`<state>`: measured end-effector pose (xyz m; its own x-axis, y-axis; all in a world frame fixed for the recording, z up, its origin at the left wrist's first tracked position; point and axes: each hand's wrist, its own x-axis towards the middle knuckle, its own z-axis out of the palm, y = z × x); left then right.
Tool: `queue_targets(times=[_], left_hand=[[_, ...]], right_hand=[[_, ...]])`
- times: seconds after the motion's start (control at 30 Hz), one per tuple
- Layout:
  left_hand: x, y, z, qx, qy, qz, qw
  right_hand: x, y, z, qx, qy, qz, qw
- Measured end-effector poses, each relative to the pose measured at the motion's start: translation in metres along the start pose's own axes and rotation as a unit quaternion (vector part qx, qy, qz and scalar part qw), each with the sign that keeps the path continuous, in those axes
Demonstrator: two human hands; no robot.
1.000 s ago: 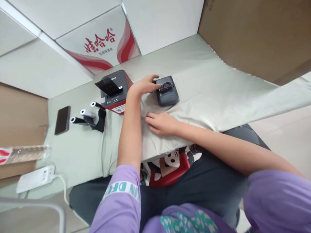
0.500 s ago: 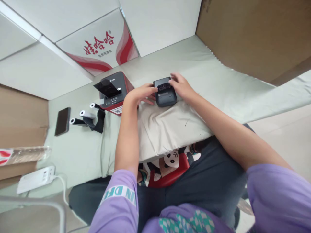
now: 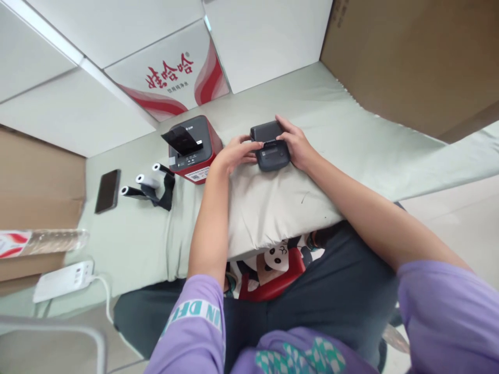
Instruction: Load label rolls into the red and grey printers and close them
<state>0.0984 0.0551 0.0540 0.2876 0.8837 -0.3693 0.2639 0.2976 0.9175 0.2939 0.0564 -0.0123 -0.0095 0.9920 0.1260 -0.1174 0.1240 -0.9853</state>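
We see a small dark grey printer (image 3: 270, 147) resting on a cream cloth (image 3: 273, 202) spread over the pale green table (image 3: 351, 130), a little above the middle of the view. Its lid lies flat and closed. Our left hand (image 3: 235, 154) grips the printer from its 9 o'clock side, fingers curled against the edge, while our right hand (image 3: 297, 145) clasps it from 3 o'clock, with the fingertips laid over the lid's far corner. Both hands are closed on the printer, one on each flank, so it sits held between them.

At 9 o'clock from the printer, just beside our left hand, stands a red and black printer (image 3: 193, 148) with its dark flap tilted up. Farther along the same direction lie the white paper rolls (image 3: 145, 181) on dark holders, and beyond them a black phone (image 3: 108, 190) lying flat on the table. Toward 8 o'clock, near the table's near edge, we find a white power strip (image 3: 63, 274) with its cord trailing off.

At 11 o'clock, behind the red printer, leans a white carton (image 3: 171, 78) printed with red characters and red swooshes. At 2 o'clock stands a brown cardboard wall (image 3: 409, 57). At 6 o'clock, below the cloth's edge, a red bag with a panda print (image 3: 276, 265) lies on our lap.
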Motion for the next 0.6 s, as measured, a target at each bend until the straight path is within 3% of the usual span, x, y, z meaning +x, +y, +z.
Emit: queue_targets(times=[0.6], left_hand=[[0.0010,-0.0004,-0.0017,-0.003,0.003,0.003,1.000]], right_hand=[[-0.0022,-0.0072,0.0006,-0.009,-0.011,-0.017,1.000]])
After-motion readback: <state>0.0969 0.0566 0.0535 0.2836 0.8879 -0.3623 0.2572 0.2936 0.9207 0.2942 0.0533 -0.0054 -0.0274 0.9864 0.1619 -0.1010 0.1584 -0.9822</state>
